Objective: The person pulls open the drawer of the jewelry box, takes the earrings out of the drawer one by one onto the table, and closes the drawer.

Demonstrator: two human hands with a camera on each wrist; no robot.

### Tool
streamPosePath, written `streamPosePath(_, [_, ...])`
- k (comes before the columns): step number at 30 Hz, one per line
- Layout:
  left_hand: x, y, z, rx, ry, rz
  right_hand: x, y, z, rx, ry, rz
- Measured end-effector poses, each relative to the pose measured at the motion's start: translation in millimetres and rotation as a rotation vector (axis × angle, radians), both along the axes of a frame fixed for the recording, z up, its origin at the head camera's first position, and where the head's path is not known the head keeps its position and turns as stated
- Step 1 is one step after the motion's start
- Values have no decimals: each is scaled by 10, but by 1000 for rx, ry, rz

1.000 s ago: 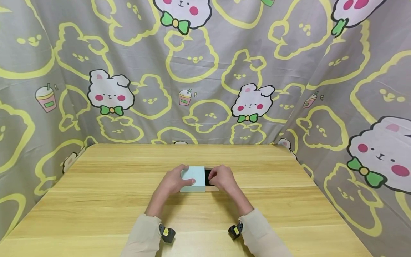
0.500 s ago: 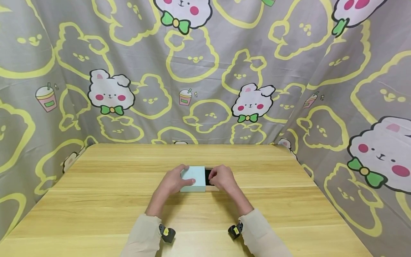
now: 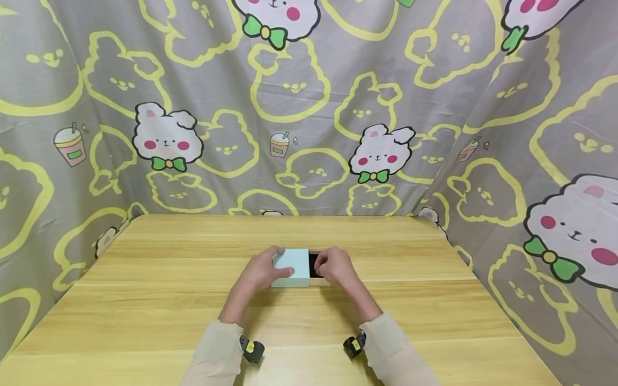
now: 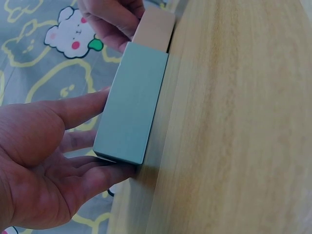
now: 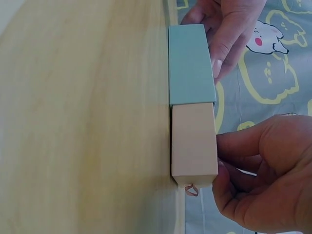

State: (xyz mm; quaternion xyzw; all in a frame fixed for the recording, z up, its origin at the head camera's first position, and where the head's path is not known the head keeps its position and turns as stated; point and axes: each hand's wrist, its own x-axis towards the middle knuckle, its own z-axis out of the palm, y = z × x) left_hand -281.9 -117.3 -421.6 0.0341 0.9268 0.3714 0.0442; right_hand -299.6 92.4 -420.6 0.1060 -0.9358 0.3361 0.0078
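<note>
On the left, the left hand (image 3: 260, 269) held the pale blue sleeve (image 3: 295, 261), thumb on top, mid-table (image 3: 299, 332). Rightward, the pinkish drawer (image 5: 194, 139) stuck partway out; the right hand (image 3: 336, 266) bent its fingers over the dark interior, whether pinching anything I couldn't tell.

A peach drawer (image 5: 195, 139) juts from a mint sleeve (image 5: 192, 66).

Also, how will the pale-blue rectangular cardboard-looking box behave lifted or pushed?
The box is likely stiff, given its crisp edges. Its peach rectangular drawer, partly out, may slide if tilted. Tipping looks unlikely: it sits flat and low.
</note>
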Motion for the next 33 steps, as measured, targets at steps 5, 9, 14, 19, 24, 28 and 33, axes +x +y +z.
streamPosePath(5, [4, 5, 7, -5, 0, 1, 1, 4, 8, 11, -18, -10])
streamPosePath(9, [6, 6, 13, -6, 2, 0, -7, 10, 16, 1, -45, -17])
streamPosePath(14, [11, 6, 16, -8, 2, -1, -16, 31, 19, -15, -72, -11])
streamPosePath(19, [16, 13, 23, -10, -1, 5, -21, 52, 36, -31, -76, 8])
streamPosePath(24, [19, 24, 37, -18, -3, 14, -26, 65, 62, -19, -68, 24])
streamPosePath(28, [21, 27, 43, -19, -5, 16, -18, 71, 95, -12, -86, 16])
streamPosePath(33, [19, 25, 44, -21, -5, 12, -14, 77, 127, -5, -96, 6])
